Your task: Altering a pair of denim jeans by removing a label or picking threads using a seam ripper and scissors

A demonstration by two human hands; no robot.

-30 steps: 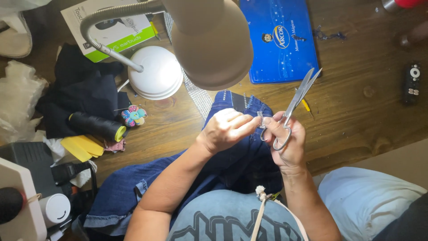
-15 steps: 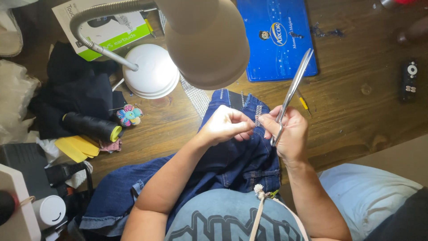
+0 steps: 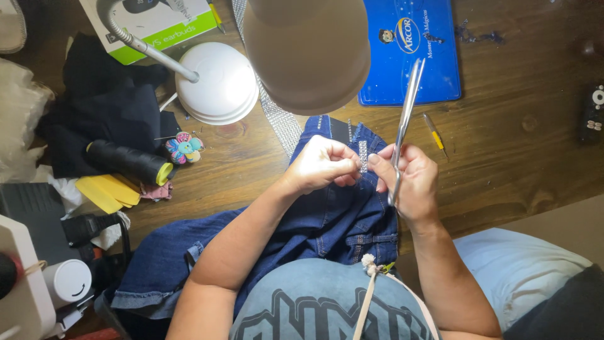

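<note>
The strip point(image 3: 363, 157) stands upright, seemingly pinched between both hands: left hand point(image 3: 321, 165) closed on it, right hand point(image 3: 409, 179) gripping scissors point(image 3: 406, 113) pointing away.

Counted around the white lamp base point(image 3: 217, 83) on the desk point(image 3: 522, 151): one pair of scissors point(image 3: 406, 113), one rhinestone strip point(image 3: 363, 157), one blue tin point(image 3: 409, 50), one black thread spool point(image 3: 128, 162), one flower pincushion point(image 3: 183, 148), two hands, left hand point(image 3: 321, 165) and right hand point(image 3: 412, 182).

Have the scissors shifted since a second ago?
Yes. The scissors now stand steeper, tips over the blue tin instead of right of it, in the right hand.
</note>
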